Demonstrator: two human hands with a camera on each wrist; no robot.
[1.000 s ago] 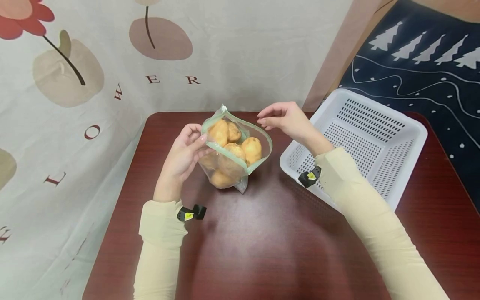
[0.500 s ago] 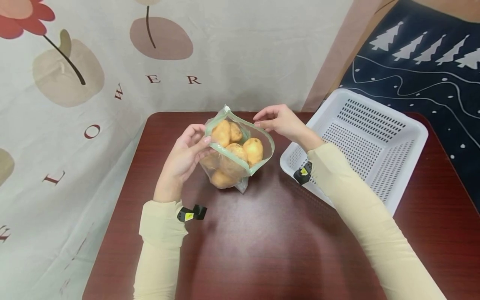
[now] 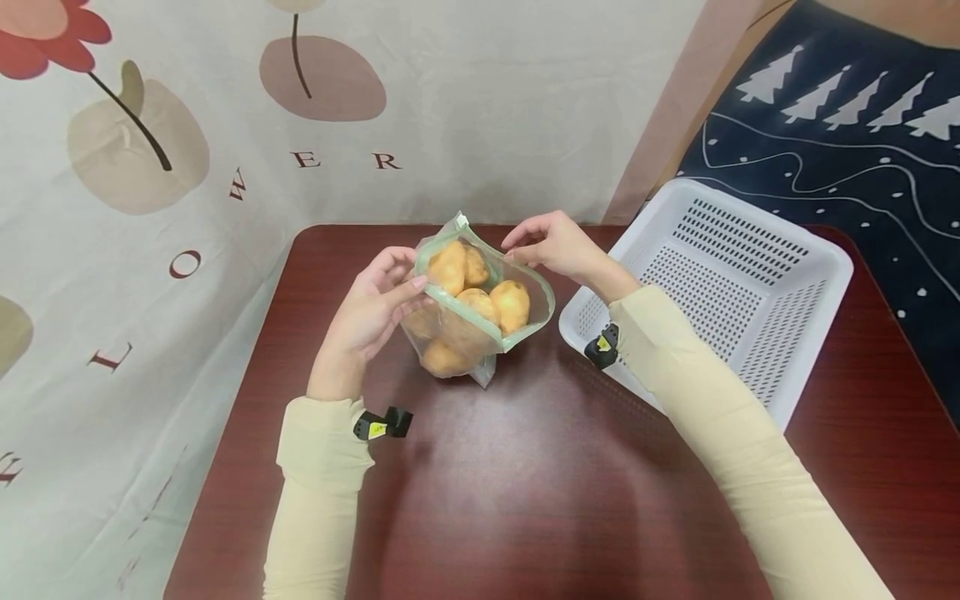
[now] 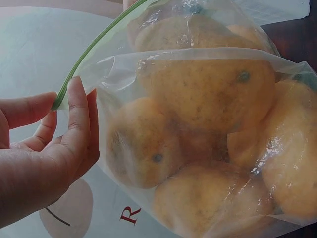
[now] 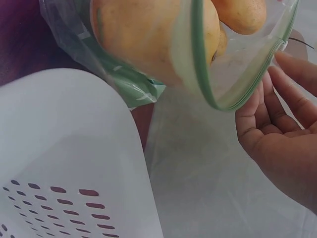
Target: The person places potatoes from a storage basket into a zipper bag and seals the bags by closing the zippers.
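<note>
A clear zip bag [image 3: 450, 333] with a green rim stands on the table, its mouth gaping upward. Several yellow-brown potatoes [image 3: 512, 305] fill it, and they show large through the plastic in the left wrist view. At the bag's left side my left hand [image 3: 365, 308] pinches the green rim between thumb and fingers. My right hand [image 3: 558, 250] is at the far right part of the rim, where thumb and forefinger pinch its edge [image 5: 247, 91]. A small white slider [image 3: 462, 221] sits at the rim's far corner.
A white perforated plastic basket [image 3: 813, 333] stands on the right of the dark red table [image 3: 480, 492], close beside my right forearm. Behind the table hangs a pale cloth [image 3: 487, 108] with printed flowers and letters. A navy cloth with white trees [image 3: 862, 183] is at the right.
My right hand has come left and slightly down to the bag's rim. The bag's mouth has tilted a little to the right, with my left fingers following on the rim.
</note>
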